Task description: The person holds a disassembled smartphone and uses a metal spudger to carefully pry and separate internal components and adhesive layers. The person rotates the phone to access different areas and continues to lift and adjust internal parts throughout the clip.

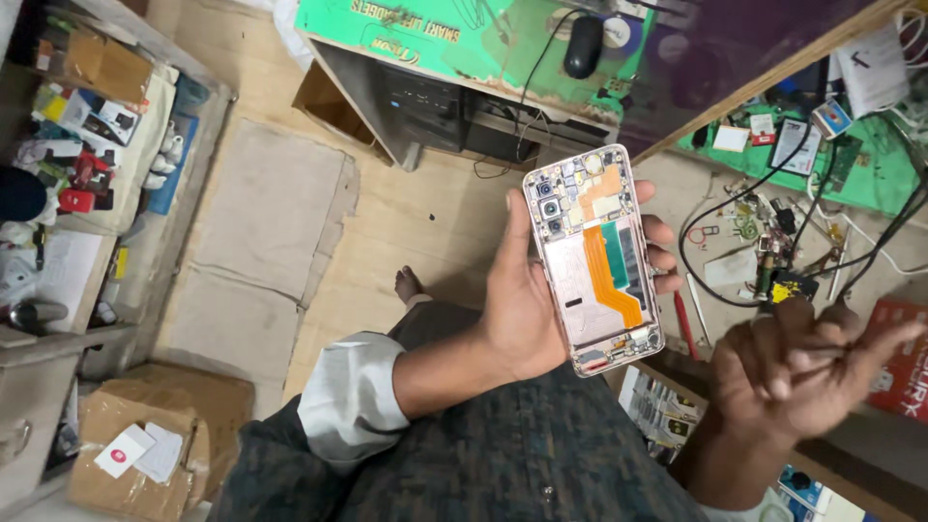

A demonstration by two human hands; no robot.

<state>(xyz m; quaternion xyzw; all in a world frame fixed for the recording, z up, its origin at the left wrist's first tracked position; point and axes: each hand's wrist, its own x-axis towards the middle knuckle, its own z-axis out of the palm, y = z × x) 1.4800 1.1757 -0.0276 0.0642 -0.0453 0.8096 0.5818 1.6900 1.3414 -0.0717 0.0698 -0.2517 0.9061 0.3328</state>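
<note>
Left hand [527,290] cupped around an opened smartphone [593,259], back cover off, held upright above the lap with the camera end at the top; thumb along the left edge, fingertips [659,232] wrapped over the right edge. Inside the phone: camera modules in the upper left corner, an orange flex cable curving down the middle, a green strip just beside it, a pale metal frame around everything. Right hand [802,367] off to the right and lower, well apart from the phone, blurred, fingers loosely curled and spread; holding anything or not, cannot tell. Grey rolled sleeve [350,398] at the left forearm, dark checked cloth over the lap below. Behind the right hand, a cluttered workbench [870,184] with a green mat, black cables, small circuit parts and a red-handled tool [684,324]. At the top, a green-topped desk with a black computer mouse [583,45]. On the floor, grey mats, one bare foot [407,284], a cardboard box [145,435] at lower left, and shelves crowded with small boxes at far left.
</note>
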